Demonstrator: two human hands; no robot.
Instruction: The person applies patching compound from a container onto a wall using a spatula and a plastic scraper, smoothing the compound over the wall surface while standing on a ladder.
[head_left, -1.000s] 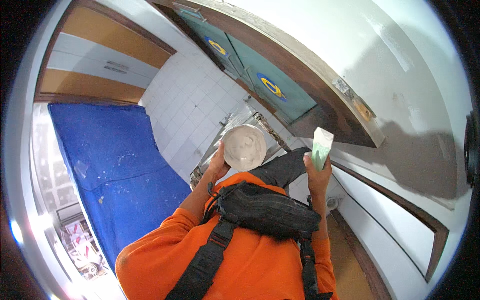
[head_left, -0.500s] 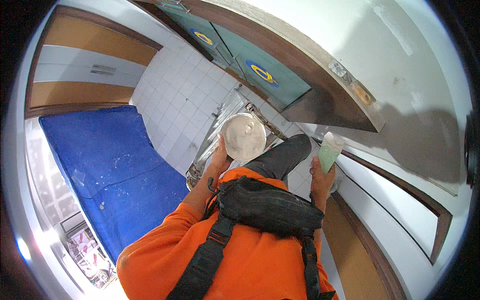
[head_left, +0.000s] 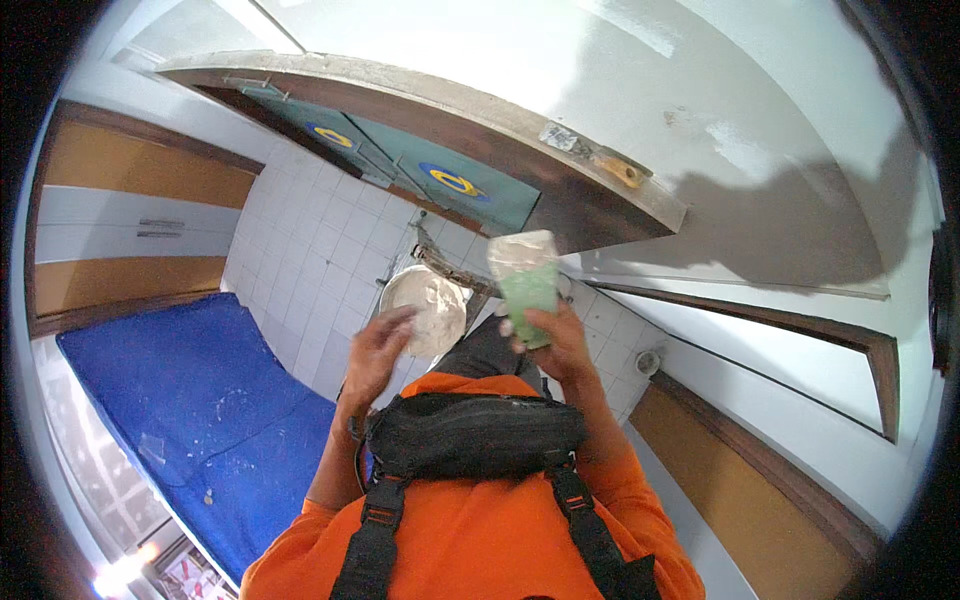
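Note:
A round tub (head_left: 432,315) of whitish paste sits in front of me, its rim smeared. My left hand (head_left: 378,350) is at the tub's near left side, fingers stretched over its edge and a little blurred, with nothing seen in them. My right hand (head_left: 560,340) grips a flat green plastic spreader (head_left: 530,290), thumb on its face. The spreader stands upright, right of the tub, and its wide far end is coated with pale paste.
Beneath the tub is a paste-stained stand (head_left: 445,268). A blue-covered surface (head_left: 200,400) lies left. Ahead are teal doors (head_left: 450,180) in a dark wooden frame, beside a patched white wall (head_left: 740,150). A small cup (head_left: 648,362) stands on the tiled floor (head_left: 300,240).
My right hand has brought the spreader leftward, close to the tub. My left hand has shifted from the tub's side to over its near edge. The view has turned to the right.

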